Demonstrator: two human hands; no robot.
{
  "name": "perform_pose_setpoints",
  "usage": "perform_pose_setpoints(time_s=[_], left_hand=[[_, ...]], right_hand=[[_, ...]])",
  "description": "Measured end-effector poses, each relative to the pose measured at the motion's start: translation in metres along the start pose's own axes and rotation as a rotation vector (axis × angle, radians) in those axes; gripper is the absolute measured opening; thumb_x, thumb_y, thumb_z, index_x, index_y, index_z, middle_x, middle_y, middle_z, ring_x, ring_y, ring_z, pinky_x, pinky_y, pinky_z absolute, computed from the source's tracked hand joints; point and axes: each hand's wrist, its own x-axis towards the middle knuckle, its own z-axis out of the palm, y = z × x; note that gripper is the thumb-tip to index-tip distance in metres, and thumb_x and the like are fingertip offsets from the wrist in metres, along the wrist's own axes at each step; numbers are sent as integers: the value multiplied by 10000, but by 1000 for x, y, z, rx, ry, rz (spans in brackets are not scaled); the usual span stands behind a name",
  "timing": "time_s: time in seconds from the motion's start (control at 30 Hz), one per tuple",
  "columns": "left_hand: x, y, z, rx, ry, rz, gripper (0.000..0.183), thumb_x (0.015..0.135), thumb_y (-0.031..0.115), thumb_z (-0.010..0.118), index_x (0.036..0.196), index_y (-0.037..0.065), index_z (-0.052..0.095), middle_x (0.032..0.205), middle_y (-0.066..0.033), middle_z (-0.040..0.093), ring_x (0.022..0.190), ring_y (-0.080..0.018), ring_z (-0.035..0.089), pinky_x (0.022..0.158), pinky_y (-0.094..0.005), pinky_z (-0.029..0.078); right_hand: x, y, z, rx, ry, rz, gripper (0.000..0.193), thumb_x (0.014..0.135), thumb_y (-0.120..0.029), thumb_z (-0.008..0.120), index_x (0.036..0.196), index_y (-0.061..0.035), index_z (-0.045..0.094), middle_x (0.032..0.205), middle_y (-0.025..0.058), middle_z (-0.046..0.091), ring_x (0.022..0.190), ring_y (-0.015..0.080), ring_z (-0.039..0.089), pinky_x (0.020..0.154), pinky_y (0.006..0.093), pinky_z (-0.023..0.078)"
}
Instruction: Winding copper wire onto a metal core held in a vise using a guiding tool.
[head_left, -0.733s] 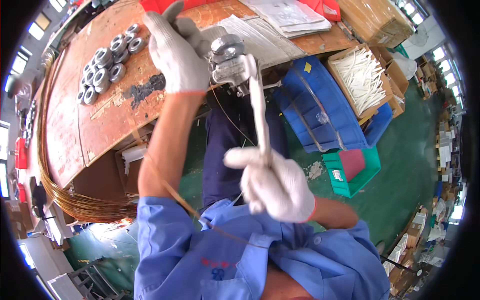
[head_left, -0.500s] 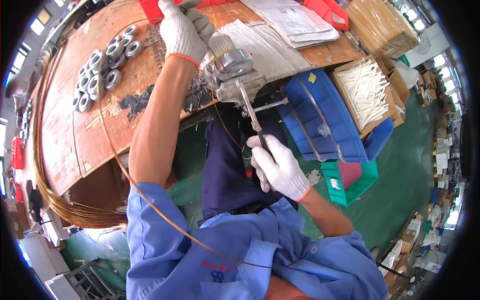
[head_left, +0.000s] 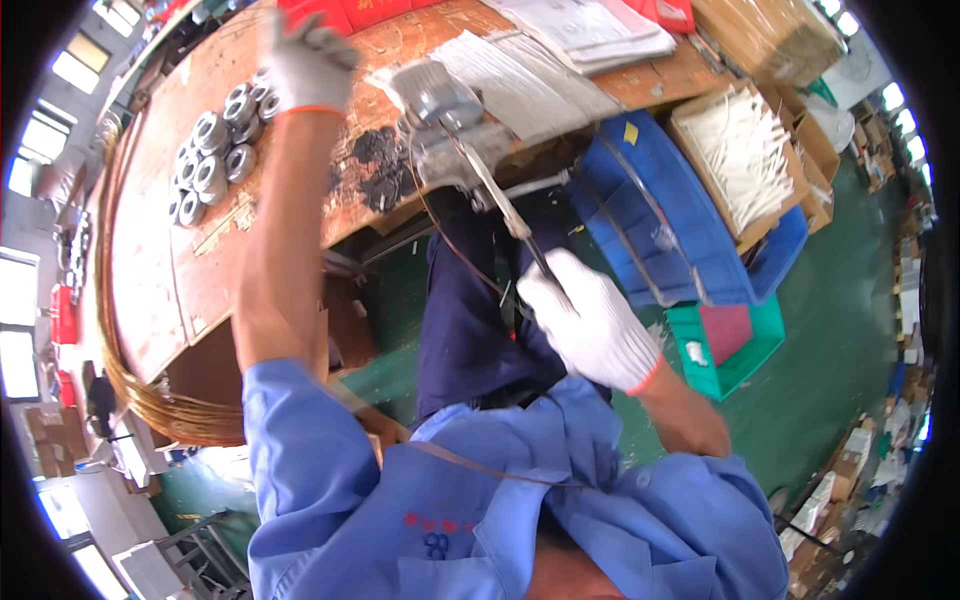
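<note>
My right hand (head_left: 590, 325), in a white knit glove, is closed around the dark handle of a long metal tool (head_left: 497, 195). The tool's far end reaches the wrapped ring-shaped piece (head_left: 440, 95) on the metal vise (head_left: 455, 155) at the bench edge. A thin brown wire (head_left: 432, 215) runs down from beside the vise toward my lap. My left hand (head_left: 312, 68), also gloved, is raised over the bench left of the vise. Motion smears its fingers, so I cannot see whether it holds anything.
Several grey rings (head_left: 208, 165) are heaped on the worn bench (head_left: 140, 260). A coil of copper-coloured wire (head_left: 170, 415) hangs at its left edge. To the right stand a blue bin (head_left: 640, 215), a box of white sticks (head_left: 740, 155) and a green crate (head_left: 755, 360).
My left hand has moved left, away from the ring-shaped piece. My right hand and the tool handle have shifted slightly right. The long wire that crossed the bench's left side no longer shows there.
</note>
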Motion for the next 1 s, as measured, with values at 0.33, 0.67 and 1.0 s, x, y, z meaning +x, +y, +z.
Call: perform_pose_setpoints(time_s=[0.33, 0.67, 1.0], left_hand=[[-185, -57, 5, 1386, -257, 1250, 461, 932, 376, 774, 1240, 52, 660, 1101, -105, 711, 1036, -216, 681, 975, -372, 552], [-69, 6, 69, 176, 64, 160, 695, 1122, 528, 258, 1074, -58, 629, 600, 32, 201, 503, -115, 183, 477, -316, 224], [25, -78, 36, 57, 34, -135, 813, 1112, 639, 223, 1153, -75, 611, 593, 44, 244, 489, -111, 228, 432, -300, 207]], right_hand=[[-265, 24, -14, 72, -318, -62, 179, 1005, -216, 707, 1041, -52, 646, 769, 156, 695, 678, 297, 732, 588, 399, 548], [-174, 13, -11, 133, -371, -541, 186, 984, -274, 704, 978, -93, 663, 762, 78, 656, 514, 249, 646, 455, 359, 464], [106, -13, 5, 542, -215, 129, 315, 1083, -336, 579, 1021, -29, 613, 702, -22, 517, 479, 51, 467, 392, 235, 368]])
